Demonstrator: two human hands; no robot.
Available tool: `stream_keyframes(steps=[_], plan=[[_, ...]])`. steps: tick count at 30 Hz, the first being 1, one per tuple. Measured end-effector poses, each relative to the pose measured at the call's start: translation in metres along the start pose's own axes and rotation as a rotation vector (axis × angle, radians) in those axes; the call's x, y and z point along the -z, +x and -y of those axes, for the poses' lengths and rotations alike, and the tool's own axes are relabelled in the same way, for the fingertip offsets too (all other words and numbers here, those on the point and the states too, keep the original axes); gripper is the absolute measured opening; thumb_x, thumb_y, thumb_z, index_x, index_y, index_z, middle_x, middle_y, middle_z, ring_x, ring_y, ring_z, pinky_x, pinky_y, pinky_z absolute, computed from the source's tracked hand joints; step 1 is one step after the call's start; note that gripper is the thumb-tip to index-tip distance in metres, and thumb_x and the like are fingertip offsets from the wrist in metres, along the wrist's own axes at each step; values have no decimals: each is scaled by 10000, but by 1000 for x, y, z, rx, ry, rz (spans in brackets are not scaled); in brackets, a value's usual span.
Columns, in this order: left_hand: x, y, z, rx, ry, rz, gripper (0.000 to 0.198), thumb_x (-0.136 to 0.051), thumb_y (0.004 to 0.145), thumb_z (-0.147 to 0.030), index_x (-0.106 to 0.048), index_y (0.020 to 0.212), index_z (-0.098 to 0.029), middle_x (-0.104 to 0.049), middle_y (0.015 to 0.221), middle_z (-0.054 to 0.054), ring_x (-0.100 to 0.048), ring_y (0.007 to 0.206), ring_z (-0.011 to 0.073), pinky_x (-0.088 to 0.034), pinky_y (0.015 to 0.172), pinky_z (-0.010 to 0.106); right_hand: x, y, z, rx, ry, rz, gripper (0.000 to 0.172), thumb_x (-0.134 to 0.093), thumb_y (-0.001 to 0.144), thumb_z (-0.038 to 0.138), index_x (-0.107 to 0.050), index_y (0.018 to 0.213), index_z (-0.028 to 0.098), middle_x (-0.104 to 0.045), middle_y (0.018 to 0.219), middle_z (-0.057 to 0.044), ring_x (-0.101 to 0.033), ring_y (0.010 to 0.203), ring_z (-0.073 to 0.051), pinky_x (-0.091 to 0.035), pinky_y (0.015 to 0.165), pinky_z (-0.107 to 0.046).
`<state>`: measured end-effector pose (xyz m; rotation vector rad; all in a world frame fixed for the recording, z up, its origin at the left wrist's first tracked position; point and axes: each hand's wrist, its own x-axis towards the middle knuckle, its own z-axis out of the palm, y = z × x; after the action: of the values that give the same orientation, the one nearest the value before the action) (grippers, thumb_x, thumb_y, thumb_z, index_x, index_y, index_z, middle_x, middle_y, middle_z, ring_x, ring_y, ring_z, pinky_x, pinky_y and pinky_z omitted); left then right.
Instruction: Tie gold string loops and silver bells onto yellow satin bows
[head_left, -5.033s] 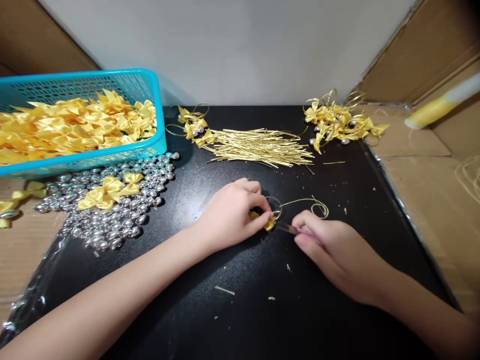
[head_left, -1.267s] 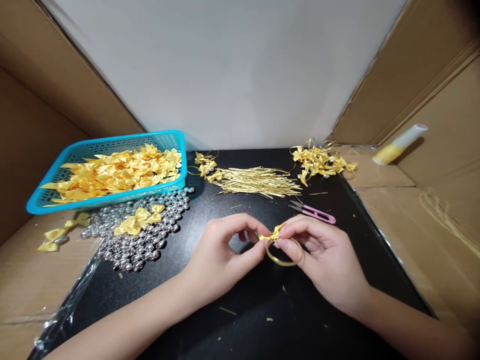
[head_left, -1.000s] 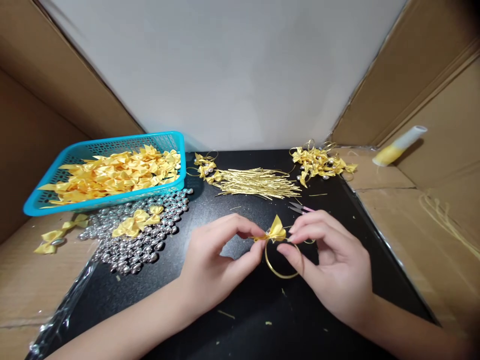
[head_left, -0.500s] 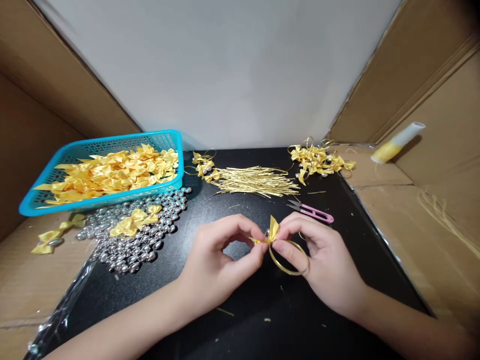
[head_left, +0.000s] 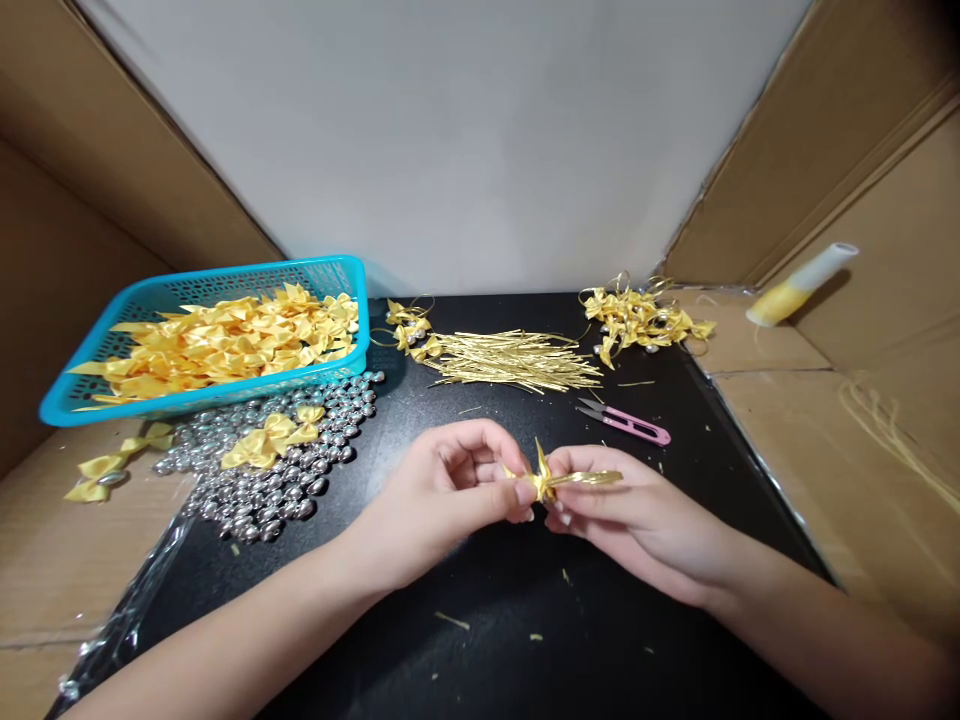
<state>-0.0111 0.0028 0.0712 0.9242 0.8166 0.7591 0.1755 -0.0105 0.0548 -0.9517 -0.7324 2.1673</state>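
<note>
Both my hands meet over the black table (head_left: 480,620), pinching one small yellow ribbon bow (head_left: 541,476) with a gold cord loop (head_left: 592,479). My left hand (head_left: 450,495) grips the bow's left side between thumb and fingers. My right hand (head_left: 630,520) holds the right side, with the gold loop lying edge-on across its fingers. Whether a bell hangs on the bow is hidden by my fingers.
A turquoise basket (head_left: 341,268) full of yellow bows stands back left, with a heap of silver bells (head_left: 277,470) and loose bows (head_left: 270,440) before it. Cut gold cords (head_left: 510,362) lie behind, finished bows (head_left: 641,318) back right, pink snips (head_left: 626,424) nearby. Cardboard walls enclose the sides.
Five seconds ago both hands worked low on the table, the right holding snips. The snips now lie on the table; the bow has been turned, its loop going from round to edge-on.
</note>
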Motion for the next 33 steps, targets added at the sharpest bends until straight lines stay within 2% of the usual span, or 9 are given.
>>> stream_keyframes(steps=[5,11,19,33], plan=[[-1,2,0,33,-32,-12,219,-807,653,-147,-589,643,-127,-637,610,-17,-569,560,67,-447,577,167,2,2,-3,-23,86,54,257,-836,647,269,-617,702,145,-551,662,32,-479,645,-75,-371,646,-216],[-2,3,0,98,-120,0,223,-815,638,-160,-596,621,-122,-624,584,-13,-568,542,71,-442,555,167,0,2,-3,-72,121,67,285,-850,625,303,-618,672,143,-524,632,35,-460,618,-76,-390,644,-225],[0,5,2,184,-254,28,176,-794,663,-139,-620,655,-123,-631,576,-20,-586,530,58,-440,551,143,2,2,-4,-72,170,79,277,-825,667,305,-596,682,149,-529,614,35,-454,607,-77,-387,646,-231],[0,3,-3,190,-259,0,203,-805,631,-146,-603,629,-127,-622,590,-20,-572,507,59,-446,526,156,1,0,2,-58,136,31,297,-840,629,303,-585,656,152,-537,634,36,-462,618,-84,-387,670,-243]])
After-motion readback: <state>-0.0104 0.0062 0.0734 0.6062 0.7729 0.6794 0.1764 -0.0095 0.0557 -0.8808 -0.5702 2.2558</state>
